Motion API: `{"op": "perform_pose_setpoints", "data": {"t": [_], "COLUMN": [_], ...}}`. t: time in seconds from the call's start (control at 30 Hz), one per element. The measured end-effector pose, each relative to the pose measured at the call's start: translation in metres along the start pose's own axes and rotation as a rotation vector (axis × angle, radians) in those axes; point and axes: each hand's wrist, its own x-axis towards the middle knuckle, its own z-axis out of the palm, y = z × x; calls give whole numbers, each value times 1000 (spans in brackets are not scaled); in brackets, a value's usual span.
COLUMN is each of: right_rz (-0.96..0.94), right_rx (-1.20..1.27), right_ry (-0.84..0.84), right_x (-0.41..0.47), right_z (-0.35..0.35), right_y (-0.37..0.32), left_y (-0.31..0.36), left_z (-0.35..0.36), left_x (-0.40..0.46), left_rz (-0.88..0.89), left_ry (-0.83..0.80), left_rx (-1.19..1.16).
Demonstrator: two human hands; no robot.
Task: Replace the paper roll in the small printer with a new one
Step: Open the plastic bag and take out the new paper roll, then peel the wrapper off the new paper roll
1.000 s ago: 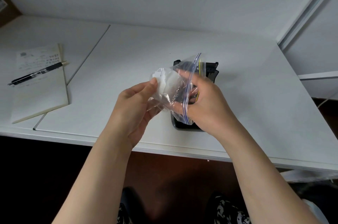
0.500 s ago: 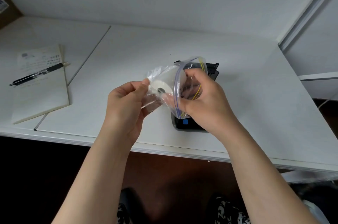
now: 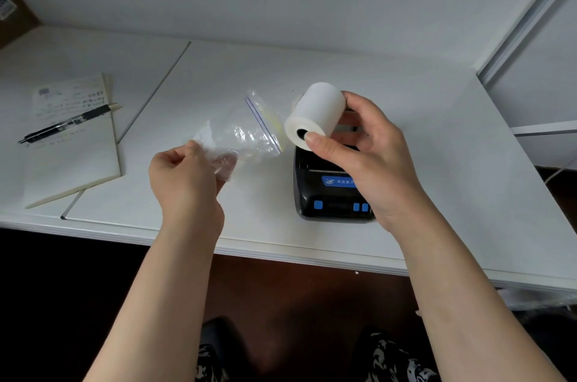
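My right hand [image 3: 371, 160] grips a white paper roll [image 3: 315, 114] by its ends, thumb on the near face beside the dark core hole, holding it in the air just above the small black printer [image 3: 324, 191]. The printer lies on the white desk with blue buttons along its near edge, and my right hand hides part of its top. My left hand [image 3: 184, 178] pinches the bottom of an empty clear zip bag [image 3: 246, 132], which hangs out to the right, its blue-striped mouth toward the roll.
At the far left of the white desk [image 3: 437, 132] lies a notepad [image 3: 68, 144] with a black pen [image 3: 68, 122] across it. A seam [image 3: 150, 100] divides two desk panels. The wall stands close behind, and a white frame [image 3: 527, 22] rises at the right.
The roll was inside the bag, held between both hands. Now it is out in my right hand, and my left hand has drawn the emptied bag to the left, uncovering the printer.
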Motion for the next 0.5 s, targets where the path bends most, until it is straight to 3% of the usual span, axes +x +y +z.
{"op": "perform_pose_setpoints", "data": {"t": [0.13, 0.27, 0.37, 0.43, 0.5], "right_rz": [8, 29, 41, 50, 60], "right_rx": [31, 29, 37, 41, 54], "right_ry": [24, 26, 19, 2, -26], "right_x": [1, 1, 2, 2, 1], "right_z": [0, -1, -3, -6, -8], "right_y": [0, 1, 2, 3, 4], "left_y": [-3, -10, -8, -3, 1], "left_z": [2, 6, 8, 8, 9], "left_x": [0, -5, -11, -13, -16], "left_rz": [-51, -153, 44, 238, 328], "left_ry": [-60, -104, 25, 39, -48], "left_rx": [85, 426, 639, 563, 443]}}
